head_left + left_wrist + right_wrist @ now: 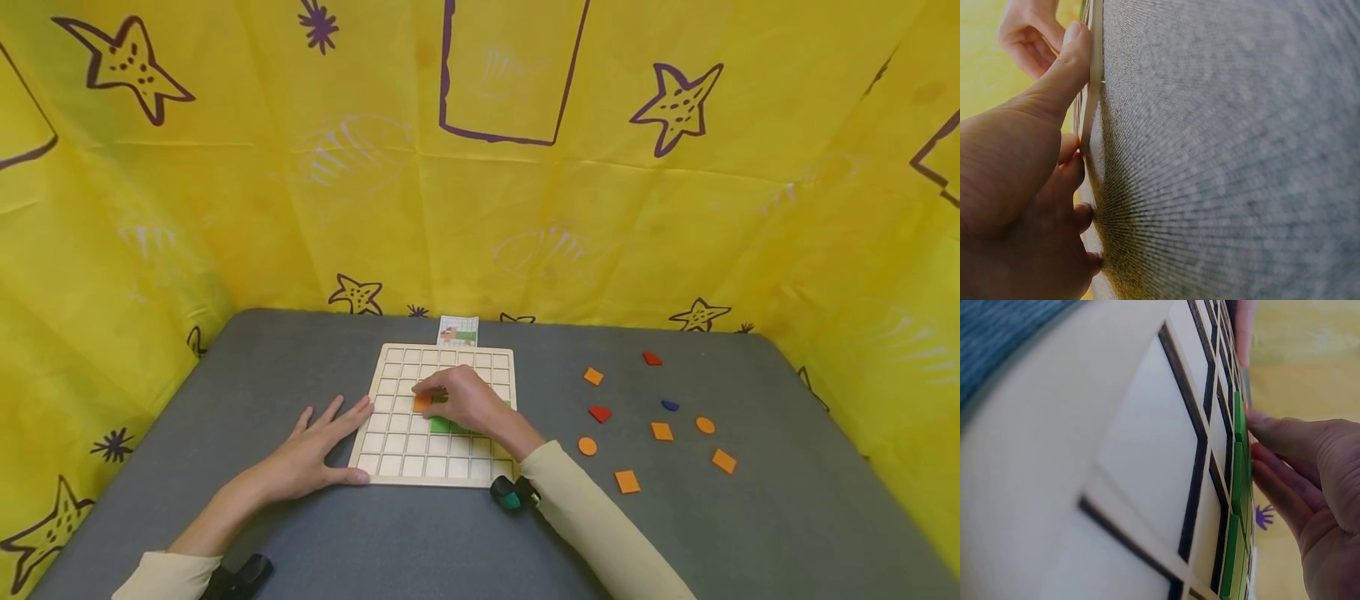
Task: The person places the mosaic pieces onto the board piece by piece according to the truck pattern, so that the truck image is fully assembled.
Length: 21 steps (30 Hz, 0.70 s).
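Note:
A wooden grid board [390, 465] lies on the grey table, with green square tiles [440, 426] set in some of its cells. Over its middle, my right hand [468, 402] holds an orange square tile [422, 403] between thumb and fingertips, low at the cells. The right wrist view shows those fingertips close behind a row of green tiles [1233, 556]. My left hand [315, 450] lies spread at the board's left side, fingertips and thumb touching its edge. From the left wrist, the thumb [1072, 59] rests along the board's rim. My right hand covers part of the grid.
Behind the board lies a small printed card [458, 331] with a coloured grid picture. Loose pieces are scattered to the right: orange squares [627, 482], orange circles [587, 447], red pieces [600, 414] and a blue half-round piece [670, 406]. A yellow patterned cloth [420, 208] hangs around the table.

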### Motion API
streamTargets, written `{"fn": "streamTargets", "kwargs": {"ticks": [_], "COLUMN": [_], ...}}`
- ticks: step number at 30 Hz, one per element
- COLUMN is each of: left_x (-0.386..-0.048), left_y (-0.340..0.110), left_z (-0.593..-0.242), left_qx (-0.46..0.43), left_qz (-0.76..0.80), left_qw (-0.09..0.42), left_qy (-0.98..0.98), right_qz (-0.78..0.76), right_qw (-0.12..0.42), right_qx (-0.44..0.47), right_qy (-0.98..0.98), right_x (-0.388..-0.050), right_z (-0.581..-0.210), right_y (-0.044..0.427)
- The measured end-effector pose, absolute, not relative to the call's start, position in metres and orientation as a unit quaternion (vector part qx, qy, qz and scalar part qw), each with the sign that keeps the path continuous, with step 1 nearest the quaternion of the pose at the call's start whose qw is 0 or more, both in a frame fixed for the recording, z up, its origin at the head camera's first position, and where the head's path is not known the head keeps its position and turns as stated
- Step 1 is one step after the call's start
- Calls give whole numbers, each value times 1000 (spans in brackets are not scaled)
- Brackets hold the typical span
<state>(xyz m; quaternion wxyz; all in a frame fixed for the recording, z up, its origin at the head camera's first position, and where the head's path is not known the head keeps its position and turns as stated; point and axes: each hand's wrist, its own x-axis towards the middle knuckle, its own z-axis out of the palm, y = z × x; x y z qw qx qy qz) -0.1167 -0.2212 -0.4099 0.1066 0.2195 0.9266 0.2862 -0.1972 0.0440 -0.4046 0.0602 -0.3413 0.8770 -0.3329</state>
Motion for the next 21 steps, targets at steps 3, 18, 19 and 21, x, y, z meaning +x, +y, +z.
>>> {"fn": "streamTargets", "kwargs": {"ticks": [3,18,19,21], "left_x": [-117,-117,-117,-117], "left_y": [-220,-222,-222,-222], "left_z": [-410,-410,-410,-411], "left_qx": [220,225,226,228], "left_qz": [287,286,286,287], "left_qw": [107,103,102,98], "left_qy": [926,926,926,925], "right_qz": [-329,-374,-377,-390], "right_qw": [59,57,57,61], "right_qx": [-339,-287,-286,-280], "right_qy": [879,880,879,875], "right_x": [-196,-192,-192,-191], "right_z": [-404,-395,-395,-395], "right_y": [46,80,83,89]}}
